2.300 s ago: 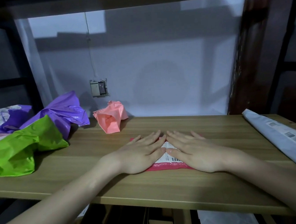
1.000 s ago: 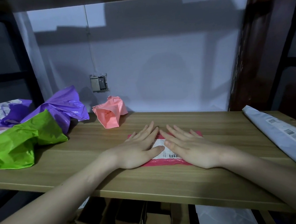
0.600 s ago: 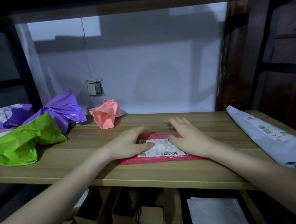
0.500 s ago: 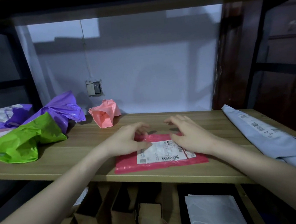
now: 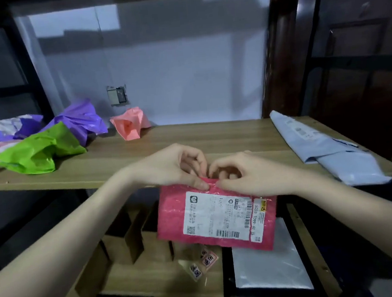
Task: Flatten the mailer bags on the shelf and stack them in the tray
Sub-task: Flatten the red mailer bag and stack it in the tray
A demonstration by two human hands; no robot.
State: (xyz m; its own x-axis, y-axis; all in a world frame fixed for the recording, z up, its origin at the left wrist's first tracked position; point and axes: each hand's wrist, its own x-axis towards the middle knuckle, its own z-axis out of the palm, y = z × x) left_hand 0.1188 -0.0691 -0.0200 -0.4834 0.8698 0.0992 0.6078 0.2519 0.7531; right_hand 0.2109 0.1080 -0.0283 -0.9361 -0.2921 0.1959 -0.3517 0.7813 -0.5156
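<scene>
Pink mailer bag [image 5: 173,220] hangs pinched by left hand [image 5: 168,169] and right hand [image 5: 248,175].

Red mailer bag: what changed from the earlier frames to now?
The red mailer bag went from lying flat under both open palms to being lifted off the shelf. The left hand and right hand now pinch its top edge, and it hangs in front of the shelf, above the tray. The crumpled bags and grey mailer stayed put.
</scene>
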